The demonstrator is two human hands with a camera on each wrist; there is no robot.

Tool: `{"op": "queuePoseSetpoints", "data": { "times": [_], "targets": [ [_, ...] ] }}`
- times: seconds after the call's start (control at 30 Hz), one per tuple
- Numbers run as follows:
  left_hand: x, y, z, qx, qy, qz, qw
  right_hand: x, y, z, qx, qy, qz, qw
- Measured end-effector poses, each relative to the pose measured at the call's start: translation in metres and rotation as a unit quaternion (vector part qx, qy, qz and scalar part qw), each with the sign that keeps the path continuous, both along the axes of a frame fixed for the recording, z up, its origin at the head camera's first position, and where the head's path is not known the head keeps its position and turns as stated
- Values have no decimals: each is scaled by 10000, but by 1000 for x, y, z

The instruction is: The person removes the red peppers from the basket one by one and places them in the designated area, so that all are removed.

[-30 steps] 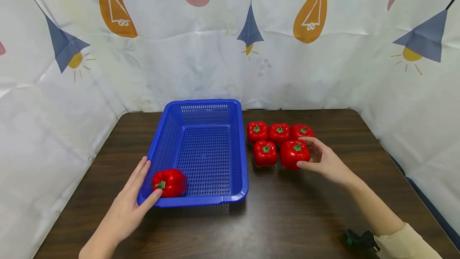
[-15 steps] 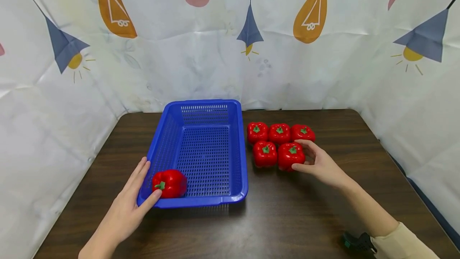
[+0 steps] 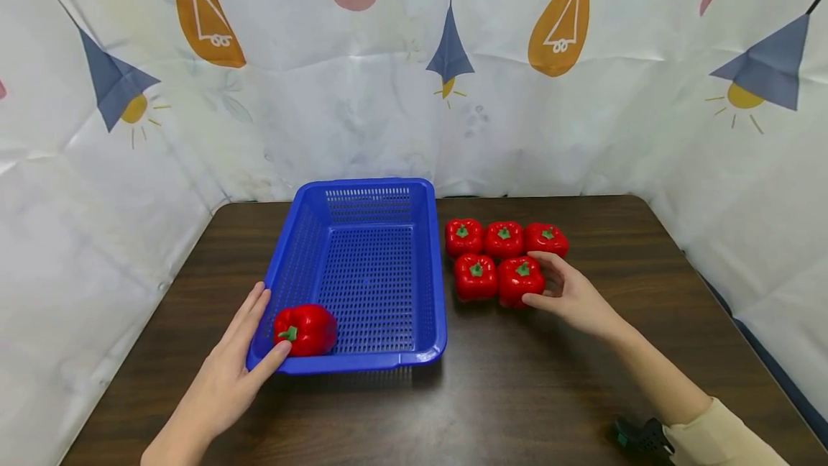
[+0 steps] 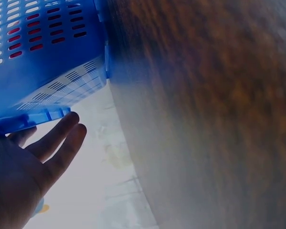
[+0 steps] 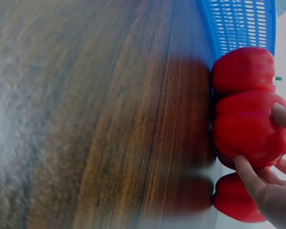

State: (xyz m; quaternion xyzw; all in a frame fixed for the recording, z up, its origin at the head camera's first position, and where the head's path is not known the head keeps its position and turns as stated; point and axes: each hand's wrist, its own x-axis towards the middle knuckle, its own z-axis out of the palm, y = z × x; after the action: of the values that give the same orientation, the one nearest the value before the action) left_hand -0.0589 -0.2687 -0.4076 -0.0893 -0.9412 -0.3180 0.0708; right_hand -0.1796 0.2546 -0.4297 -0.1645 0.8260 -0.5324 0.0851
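In the head view a blue plastic basket stands left of centre, and one red bell pepper lies on its side in the near-left corner. My left hand rests along that corner, fingers straight outside the wall and thumb over the rim by the pepper. To the basket's right, my right hand holds another red bell pepper between thumb and fingers, stem up. It sits at the right end of the front row, against a neighbouring pepper in the right wrist view.
Behind the front row stand three more red peppers, stems up. A dark wooden table lies under everything. White printed sheeting hangs around the back and sides. Near the right sleeve is a black strap.
My right hand has moved left and slightly down with its pepper, which now sits lower and against the front-row neighbour. The left hand and basket have stayed put.
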Motion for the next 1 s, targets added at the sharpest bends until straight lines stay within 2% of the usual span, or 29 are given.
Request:
{"op": "queuePoseSetpoints", "data": {
  "times": [0.23, 0.47, 0.67, 0.77, 0.9, 1.0],
  "targets": [
    [0, -1, 1, -1, 18, 9, 10000, 3, -3, 4, 621, 648, -253, 9956],
    [-1, -1, 1, 28, -28, -2, 10000, 4, 1, 10, 832, 598, -303, 9943],
    [0, 0, -1, 51, -47, -26, 10000, 5, 9, 21, 1266, 601, -217, 9899],
    [-1, -1, -1, 73, -39, -38, 10000, 3, 11, 32, 1574, 864, -235, 9835],
    [0, -1, -2, 98, -34, -51, 9999, -1, 9, 53, 2022, 1482, -328, 9675],
    [-1, -2, -2, 94, -21, -64, 9999, -3, 4, 68, 2142, 1859, -365, 9582]
  ]
}}
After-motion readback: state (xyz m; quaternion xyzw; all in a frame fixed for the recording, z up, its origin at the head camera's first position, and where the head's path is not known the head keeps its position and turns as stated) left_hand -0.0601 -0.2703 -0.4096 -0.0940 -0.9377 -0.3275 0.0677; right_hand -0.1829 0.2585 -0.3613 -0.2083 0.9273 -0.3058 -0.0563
